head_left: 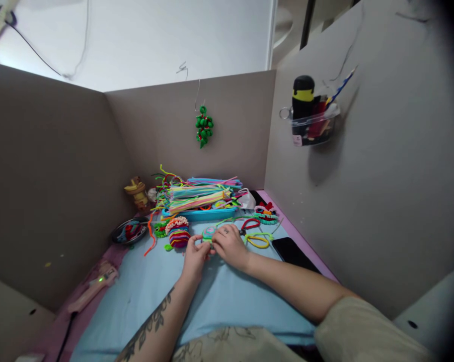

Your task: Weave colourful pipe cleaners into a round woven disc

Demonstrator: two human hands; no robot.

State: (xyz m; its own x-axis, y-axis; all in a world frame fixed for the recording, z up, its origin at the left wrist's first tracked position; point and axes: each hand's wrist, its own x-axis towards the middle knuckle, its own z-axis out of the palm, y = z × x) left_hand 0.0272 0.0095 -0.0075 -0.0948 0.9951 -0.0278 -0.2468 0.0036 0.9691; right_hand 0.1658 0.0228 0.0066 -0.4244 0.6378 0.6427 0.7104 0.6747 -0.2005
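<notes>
A small round coil of green and pink pipe cleaner (209, 232) sits between my two hands, above the blue cloth. My left hand (196, 255) pinches its near left edge between thumb and fingers. From the right, my right hand (230, 245) closes over the same coil, its fingertips meeting the left ones and hiding part of the work. Just left of them stands a striped rainbow pipe-cleaner piece (179, 236) with a peach ruffled top. Right of my right hand lie a yellow pipe-cleaner loop (257, 242) and a red loop (250, 223).
A blue tray (208, 215) heaped with pipe cleaners stands at the back. A dark bowl (117, 236) and a pink glue gun (94, 290) are left; a phone (294, 254) lies right. Grey partitions enclose the table. A green ornament (203, 128) and a clear bin (315, 123) hang there.
</notes>
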